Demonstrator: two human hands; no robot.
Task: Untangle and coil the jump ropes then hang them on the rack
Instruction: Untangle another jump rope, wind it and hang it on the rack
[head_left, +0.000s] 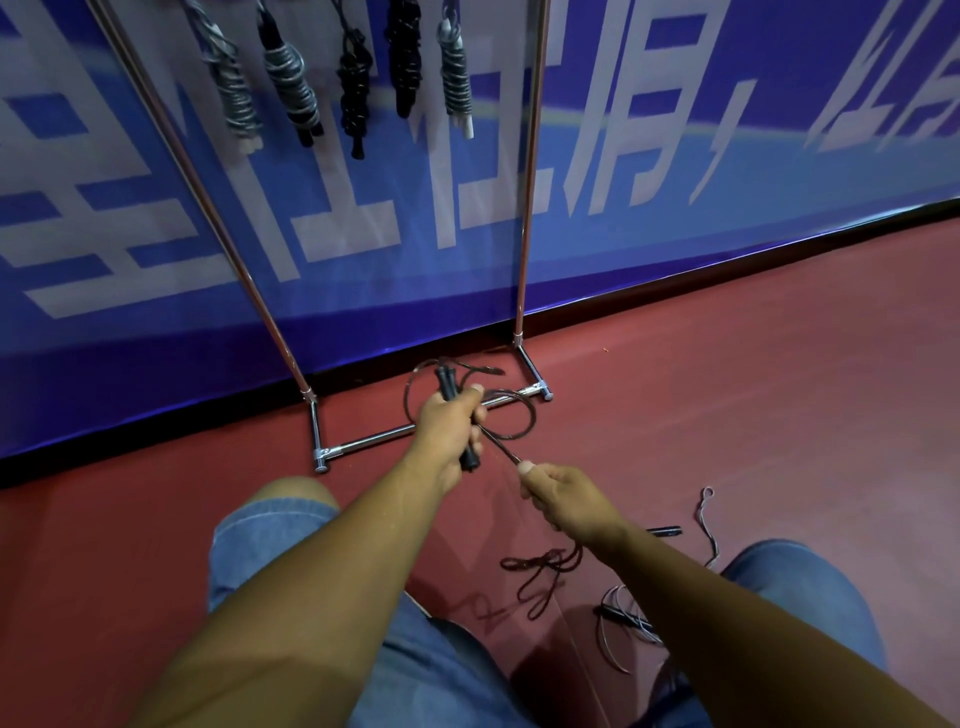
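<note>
The left grip holds the two black handles of a dark jump rope, whose loops hang just beyond it over the rack's low chrome base bar. The right grip pinches the same rope nearer, with a short stretch drawn straight between the two. Five coiled ropes hang at the far top of the rack against a blue banner, while on the red floor at the near right lie a dark tangled rope and a pale thin rope, between denim-clad knees.
</note>
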